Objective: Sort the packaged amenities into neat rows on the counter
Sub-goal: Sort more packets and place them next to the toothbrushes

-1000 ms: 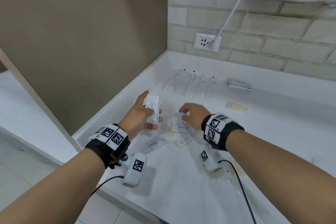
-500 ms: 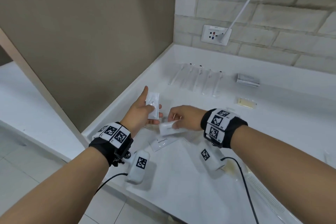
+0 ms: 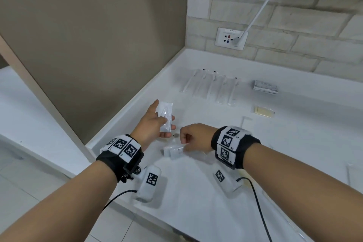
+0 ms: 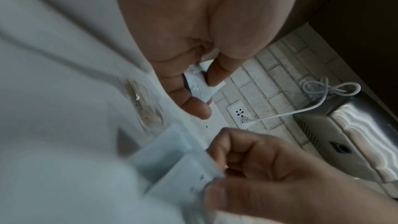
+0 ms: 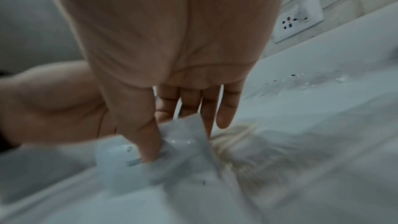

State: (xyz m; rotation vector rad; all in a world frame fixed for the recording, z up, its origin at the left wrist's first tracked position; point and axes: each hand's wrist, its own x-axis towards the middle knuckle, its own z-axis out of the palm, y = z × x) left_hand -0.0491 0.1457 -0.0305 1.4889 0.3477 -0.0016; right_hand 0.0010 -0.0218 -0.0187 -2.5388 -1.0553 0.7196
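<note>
My left hand [image 3: 157,122] holds a small stack of flat white packets [image 3: 166,117] above the white counter [image 3: 196,192], thumb across the top; the same stack of packets [image 4: 202,85] shows pinched in the left wrist view. My right hand [image 3: 191,138] hovers just right of it and pinches another white packet [image 3: 173,151] by its edge; that packet [image 5: 137,157] is blurred under the thumb in the right wrist view. A row of several long clear-wrapped sticks [image 3: 210,88] lies at the back of the counter.
A grey foil packet stack [image 3: 265,86] and a yellowish sachet [image 3: 263,112] lie right of the row. A wall socket [image 3: 231,38] with a white cable is on the brick wall. A beige side panel [image 3: 98,35] bounds the counter's left. Clear wrapped items [image 5: 237,140] lie under my right hand.
My right hand has lifted a white packet off the loose pile and drawn it toward my left hand. The left hand keeps its stack in about the same place.
</note>
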